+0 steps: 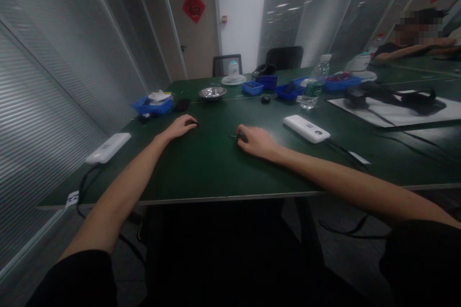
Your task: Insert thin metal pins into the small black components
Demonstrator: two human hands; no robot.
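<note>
Both my arms reach out over a dark green table (209, 168). My left hand (182, 126) rests on the table with its fingers curled over a small dark object (193, 123) at the fingertips. My right hand (256, 141) lies closed on the table around a thin dark tool (237, 137) whose tip sticks out to the left. What each small object is I cannot make out.
White power strips lie at the left edge (108, 147) and to the right (306, 128). Farther back stand blue bins (151, 105), a metal bowl (212, 93), a small fan (233, 73) and a water bottle (315, 84). A person sits at far right (414, 38).
</note>
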